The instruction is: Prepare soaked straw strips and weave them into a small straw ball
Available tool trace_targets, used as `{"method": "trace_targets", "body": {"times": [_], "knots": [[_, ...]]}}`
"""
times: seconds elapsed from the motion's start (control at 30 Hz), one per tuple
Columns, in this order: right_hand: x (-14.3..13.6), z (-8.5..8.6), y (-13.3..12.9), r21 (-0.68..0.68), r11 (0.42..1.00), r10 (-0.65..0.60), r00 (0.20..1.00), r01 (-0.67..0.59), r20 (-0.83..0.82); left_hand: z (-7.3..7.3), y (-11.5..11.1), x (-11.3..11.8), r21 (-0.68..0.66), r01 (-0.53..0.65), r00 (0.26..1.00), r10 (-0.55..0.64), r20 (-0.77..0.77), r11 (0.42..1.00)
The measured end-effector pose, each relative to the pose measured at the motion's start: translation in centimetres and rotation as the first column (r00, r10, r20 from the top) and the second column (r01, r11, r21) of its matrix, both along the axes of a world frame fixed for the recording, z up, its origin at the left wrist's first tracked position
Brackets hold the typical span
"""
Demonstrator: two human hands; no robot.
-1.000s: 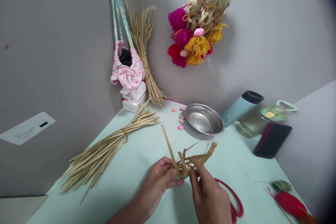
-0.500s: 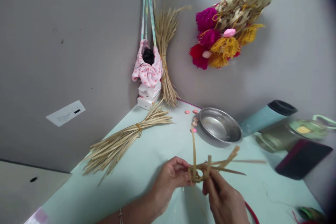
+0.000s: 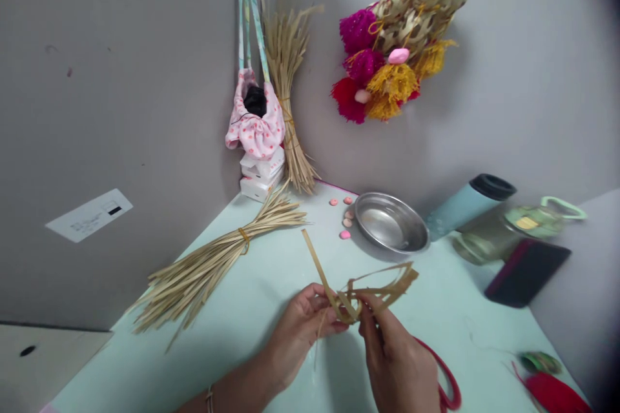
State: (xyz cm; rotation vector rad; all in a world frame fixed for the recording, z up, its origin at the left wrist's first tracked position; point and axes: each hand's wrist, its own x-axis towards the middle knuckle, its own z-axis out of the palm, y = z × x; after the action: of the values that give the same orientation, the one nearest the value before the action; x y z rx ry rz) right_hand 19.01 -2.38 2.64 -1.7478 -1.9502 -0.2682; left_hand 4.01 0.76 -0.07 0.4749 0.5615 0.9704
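Observation:
Between my hands, just above the pale green table (image 3: 271,284), is a small woven piece of straw strips (image 3: 347,307). Loose strip ends stick out from it, one long end up to the left and several to the right. My left hand (image 3: 303,329) pinches its left side, with a thin strip hanging below the fingers. My right hand (image 3: 394,348) grips the right side between thumb and fingers. A bundle of flat straw strips (image 3: 213,264), tied with a band, lies left of my hands. Red handles (image 3: 450,381), like those of scissors, are partly hidden by my right hand.
A steel bowl (image 3: 391,222) stands behind my hands, with several pink pieces (image 3: 345,234) beside it. Rightward are a light blue tumbler (image 3: 465,206), a green jug (image 3: 504,232), a leaning phone (image 3: 527,271), and red thread (image 3: 557,393). A woven tasselled ornament (image 3: 402,45) hangs above.
The woven piece has turned in my hands, and its long strip now leans left instead of standing upright. The whole view has shifted, bringing the red handles and red thread further in.

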Motion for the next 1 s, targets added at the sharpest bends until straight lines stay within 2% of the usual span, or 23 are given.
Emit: {"method": "trace_targets", "body": {"times": [0.17, 0.33, 0.43, 0.83, 1.0], "knots": [[0.3, 0.1, 0.1, -0.013, 0.999, 0.036, 0.999, -0.036, -0.025, -0.4, 0.0, -0.1, 0.022, 0.048, 0.999, -0.048, -0.015, 0.999], [0.1, -0.3, -0.4, 0.003, 0.999, -0.035, 0.988, 0.035, 0.15, 0.0, 0.0, 0.0, 0.003, 0.033, 0.999, -0.033, 0.008, 0.999], [-0.3, -0.2, -0.7, 0.026, 0.999, -0.042, 0.98, 0.038, 0.195, 0.4, 0.0, 0.1, -0.016, 0.033, 0.999, -0.033, -0.005, 0.999], [-0.8, 1.0, -0.1, 0.036, 0.998, -0.046, 0.99, 0.042, 0.136, 0.9, 0.1, -0.1, -0.031, 0.08, 0.996, -0.081, -0.044, 0.996], [-0.5, 0.9, 0.0, -0.045, 0.998, -0.038, 0.998, 0.04, 0.053, 0.5, -0.1, -0.1, -0.025, 0.083, 0.995, -0.084, -0.044, 0.996]]}}
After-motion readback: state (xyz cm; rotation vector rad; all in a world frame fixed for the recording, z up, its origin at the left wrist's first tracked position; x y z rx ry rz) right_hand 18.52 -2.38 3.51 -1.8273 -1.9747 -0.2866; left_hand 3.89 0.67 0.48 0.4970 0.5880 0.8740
